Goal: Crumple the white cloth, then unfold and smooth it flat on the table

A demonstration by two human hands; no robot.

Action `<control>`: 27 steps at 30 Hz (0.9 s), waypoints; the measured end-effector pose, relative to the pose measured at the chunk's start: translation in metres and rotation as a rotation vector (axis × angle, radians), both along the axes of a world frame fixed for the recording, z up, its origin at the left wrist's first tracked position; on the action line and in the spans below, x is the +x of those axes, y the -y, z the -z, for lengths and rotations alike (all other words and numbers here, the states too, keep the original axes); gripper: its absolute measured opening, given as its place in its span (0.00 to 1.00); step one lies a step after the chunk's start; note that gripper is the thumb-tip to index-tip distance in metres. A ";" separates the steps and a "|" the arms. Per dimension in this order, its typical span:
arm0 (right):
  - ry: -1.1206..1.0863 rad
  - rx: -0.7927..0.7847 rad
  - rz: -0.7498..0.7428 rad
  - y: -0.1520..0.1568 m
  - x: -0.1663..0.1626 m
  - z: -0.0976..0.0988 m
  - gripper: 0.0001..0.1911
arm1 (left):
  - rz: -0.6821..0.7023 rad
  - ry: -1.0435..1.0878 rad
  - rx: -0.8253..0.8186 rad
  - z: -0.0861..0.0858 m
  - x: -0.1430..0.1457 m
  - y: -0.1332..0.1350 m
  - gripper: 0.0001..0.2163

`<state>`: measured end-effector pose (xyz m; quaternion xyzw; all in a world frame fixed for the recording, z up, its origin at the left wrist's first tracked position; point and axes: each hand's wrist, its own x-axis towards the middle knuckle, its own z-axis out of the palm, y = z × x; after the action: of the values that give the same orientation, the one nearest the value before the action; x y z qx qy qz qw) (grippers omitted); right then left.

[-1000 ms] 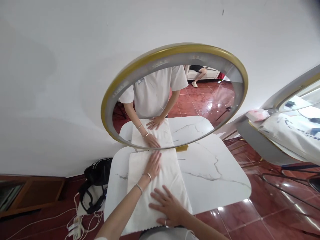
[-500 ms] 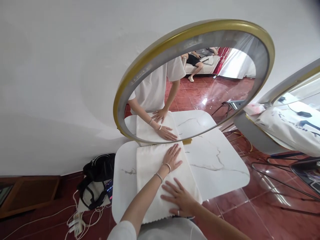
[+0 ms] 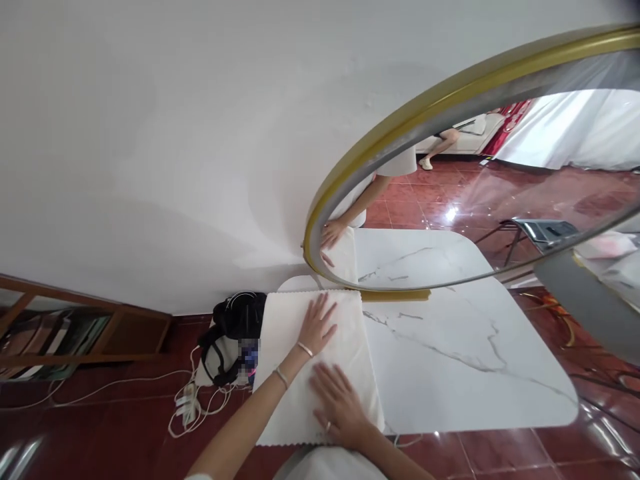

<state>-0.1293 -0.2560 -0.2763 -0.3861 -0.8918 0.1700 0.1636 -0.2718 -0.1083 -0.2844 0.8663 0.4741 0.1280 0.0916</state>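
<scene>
A white cloth (image 3: pixel 280 333) with a zigzag-cut edge lies spread over the left end of a white marble-patterned table (image 3: pixel 460 373). My left hand (image 3: pixel 318 325), with two bracelets at the wrist and forearm, rests on the cloth's far half, fingers stretched out. Closer to me, my right hand (image 3: pixel 342 404) is on the cloth too, palm down with fingers spread and slightly blurred; it wears a ring. Neither hand grips anything. The cloth hides the table's left edge.
A round gold-framed mirror (image 3: pixel 400 133) stands at the table's back against the wall, reflecting the room and a seated person's leg. On the floor to the left are a black bag (image 3: pixel 241 315), white cables (image 3: pixel 200 417) and a wooden cabinet (image 3: pixel 135 333). A grey panel (image 3: pixel 590 300) stands right.
The cloth has shifted left across the table, now covering its left edge, with both hands still flat on it. My view has turned left, showing more of the cabinet.
</scene>
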 end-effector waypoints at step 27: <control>0.326 -0.029 0.530 -0.245 -0.024 0.010 0.28 | -0.516 0.000 -0.107 -0.001 -0.019 -0.085 0.22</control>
<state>-0.1533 -0.0106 -0.2865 -0.6296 -0.7721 0.0699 0.0515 -0.2913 -0.0236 -0.2831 0.7106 0.6854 0.1219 0.1017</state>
